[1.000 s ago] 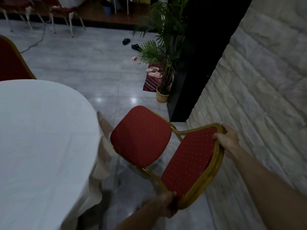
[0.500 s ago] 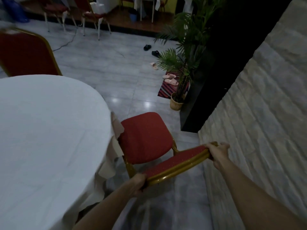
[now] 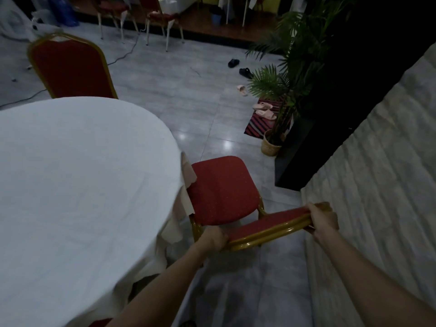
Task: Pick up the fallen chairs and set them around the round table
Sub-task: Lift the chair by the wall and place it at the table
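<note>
A red chair with a gold frame (image 3: 221, 190) stands upright beside the round table (image 3: 77, 185), which wears a white cloth. Its seat touches the hanging cloth at the table's right edge. My left hand (image 3: 213, 238) grips the left end of the backrest's top rail. My right hand (image 3: 322, 219) grips the right end of the same rail. A second red chair (image 3: 70, 69) stands upright at the table's far side. At the bottom edge a red patch (image 3: 99, 323) shows beside the table.
A pale stone wall (image 3: 377, 185) runs close on the right, leaving a narrow strip of floor. A potted palm (image 3: 280, 95) in a basket, a striped mat with pink slippers (image 3: 264, 109) and dark sandals (image 3: 238, 67) lie ahead. Two more chairs (image 3: 162, 17) stand far back.
The chair went from tilted in the air to upright on the floor, its seat moving in against the tablecloth. Both hands stayed on the backrest. My view rose, showing the far chair.
</note>
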The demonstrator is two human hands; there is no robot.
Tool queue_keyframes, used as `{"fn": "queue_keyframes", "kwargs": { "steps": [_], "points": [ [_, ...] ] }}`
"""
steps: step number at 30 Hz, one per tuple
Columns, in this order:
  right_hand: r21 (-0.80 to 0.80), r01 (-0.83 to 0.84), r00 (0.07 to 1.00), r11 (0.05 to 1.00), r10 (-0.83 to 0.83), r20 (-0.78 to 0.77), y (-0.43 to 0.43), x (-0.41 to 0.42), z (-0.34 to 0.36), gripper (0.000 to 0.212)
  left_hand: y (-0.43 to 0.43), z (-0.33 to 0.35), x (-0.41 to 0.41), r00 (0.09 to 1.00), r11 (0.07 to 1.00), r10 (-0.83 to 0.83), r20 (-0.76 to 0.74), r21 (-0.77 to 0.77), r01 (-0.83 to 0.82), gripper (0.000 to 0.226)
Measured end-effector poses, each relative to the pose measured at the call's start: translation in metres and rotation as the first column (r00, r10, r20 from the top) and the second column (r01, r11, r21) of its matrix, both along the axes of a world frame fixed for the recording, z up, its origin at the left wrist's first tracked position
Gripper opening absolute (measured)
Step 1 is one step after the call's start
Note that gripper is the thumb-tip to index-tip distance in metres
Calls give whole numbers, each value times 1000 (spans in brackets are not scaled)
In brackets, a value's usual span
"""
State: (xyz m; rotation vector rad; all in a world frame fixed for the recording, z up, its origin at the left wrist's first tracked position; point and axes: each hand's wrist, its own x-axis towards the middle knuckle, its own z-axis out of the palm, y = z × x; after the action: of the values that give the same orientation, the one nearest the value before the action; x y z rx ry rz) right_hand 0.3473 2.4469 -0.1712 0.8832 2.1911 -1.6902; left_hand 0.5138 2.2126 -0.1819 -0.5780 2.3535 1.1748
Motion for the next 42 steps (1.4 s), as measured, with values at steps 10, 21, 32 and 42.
{"fn": "queue_keyframes", "kwargs": {
  "steps": [10,21,32,42],
  "points": [
    [159,-176,984,971,179,-2,-1,-42,19,59,37,-17,5,986,983,-132,103,142,116,21],
    [144,-190,965,971,212,-153,-42,84,8,82,46,-22,4,985,964,-167,40,218,155,39],
    [232,-336,918,913,373,-138,-31,5,23,85,11,-23,-2,995,968,-93,-41,232,100,29],
    [253,-334,914,908,378,-149,-24,9,6,98,-43,-27,-11,994,996,92,-58,3,-92,29]
  ]
}}
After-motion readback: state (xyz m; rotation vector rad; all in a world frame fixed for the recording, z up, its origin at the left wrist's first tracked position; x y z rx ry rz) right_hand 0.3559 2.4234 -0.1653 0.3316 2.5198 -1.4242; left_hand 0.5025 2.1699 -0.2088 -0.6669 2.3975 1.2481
